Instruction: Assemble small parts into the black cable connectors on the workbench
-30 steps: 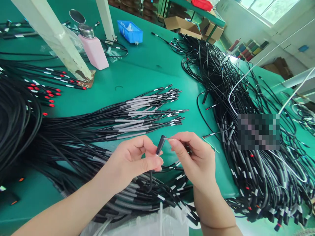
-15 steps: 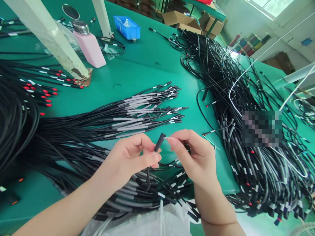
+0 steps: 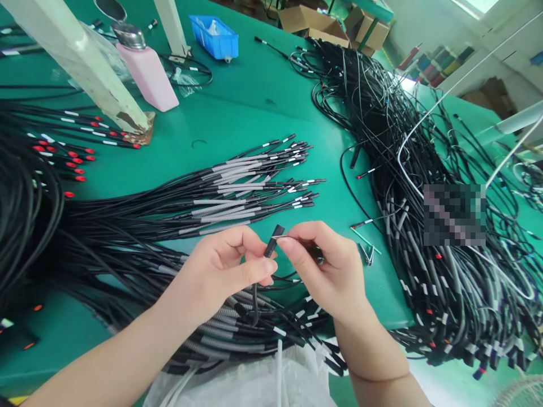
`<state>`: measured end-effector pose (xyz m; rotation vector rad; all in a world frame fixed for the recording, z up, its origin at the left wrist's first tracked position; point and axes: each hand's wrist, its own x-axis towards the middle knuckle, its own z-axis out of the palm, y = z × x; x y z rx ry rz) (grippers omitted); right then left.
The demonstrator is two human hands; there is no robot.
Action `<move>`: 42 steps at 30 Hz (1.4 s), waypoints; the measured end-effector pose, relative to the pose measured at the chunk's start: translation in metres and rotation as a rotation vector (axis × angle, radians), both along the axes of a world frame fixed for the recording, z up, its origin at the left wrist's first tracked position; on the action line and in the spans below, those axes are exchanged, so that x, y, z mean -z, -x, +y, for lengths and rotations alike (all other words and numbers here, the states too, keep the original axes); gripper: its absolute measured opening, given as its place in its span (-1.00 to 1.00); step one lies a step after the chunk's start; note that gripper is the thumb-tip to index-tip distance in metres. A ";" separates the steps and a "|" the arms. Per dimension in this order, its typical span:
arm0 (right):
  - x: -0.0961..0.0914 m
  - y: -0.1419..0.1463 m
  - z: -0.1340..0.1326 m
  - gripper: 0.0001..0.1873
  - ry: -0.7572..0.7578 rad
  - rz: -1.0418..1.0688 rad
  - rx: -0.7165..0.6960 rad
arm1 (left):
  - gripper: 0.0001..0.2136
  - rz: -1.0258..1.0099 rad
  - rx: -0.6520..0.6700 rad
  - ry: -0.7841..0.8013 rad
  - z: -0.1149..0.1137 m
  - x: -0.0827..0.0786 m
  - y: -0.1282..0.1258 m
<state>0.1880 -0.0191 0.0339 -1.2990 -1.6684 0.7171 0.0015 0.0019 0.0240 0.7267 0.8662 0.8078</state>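
Just on the near side of the fanned bundle of cables, the left hand is holding a black cable end upright with a slight tilt. Its fingers are pinching the cable just below the thick tip. The right hand is meeting that tip from the right, its fingers pressing together on a thin pale piece too small to make out. Both hands are hovering above the green desk, over more cables lying nearer than the bundle. Well to the right of the bundle, a tangled heap of cables is sprawling. Beyond the bundle, towards the far left, a pink bottle is standing, and a blue tray is sitting farther back.
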 end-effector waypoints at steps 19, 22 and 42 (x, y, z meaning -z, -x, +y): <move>0.000 0.002 -0.005 -0.78 0.019 -0.054 -0.037 | -0.81 -0.014 -0.019 0.000 0.001 0.001 -0.001; 0.000 0.002 -0.005 -0.80 0.021 -0.040 -0.068 | -0.80 -0.001 -0.031 0.009 0.001 0.001 -0.001; 0.001 0.002 -0.002 -0.81 -0.033 -0.022 -0.058 | -0.79 -0.026 0.000 0.029 0.002 -0.002 0.001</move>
